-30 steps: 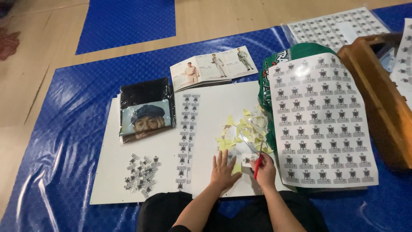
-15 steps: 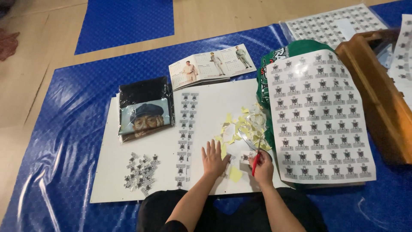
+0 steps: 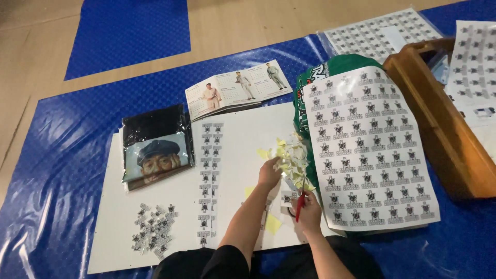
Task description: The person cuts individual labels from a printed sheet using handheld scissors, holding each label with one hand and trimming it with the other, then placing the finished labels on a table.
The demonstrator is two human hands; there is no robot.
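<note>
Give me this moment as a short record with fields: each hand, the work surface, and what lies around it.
left hand: left hand reaches into the pile of yellow and white paper scraps
right hand: right hand holds red-handled scissors, grip closed on the handles
surface: white board on a blue tarp
on board: strip of stickers, heap of cut stickers, wrapped portrait print
right side: large sticker sheet, wooden box
behind: open booklet

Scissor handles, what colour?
Red, on the scissors in the right hand; head view.
</note>
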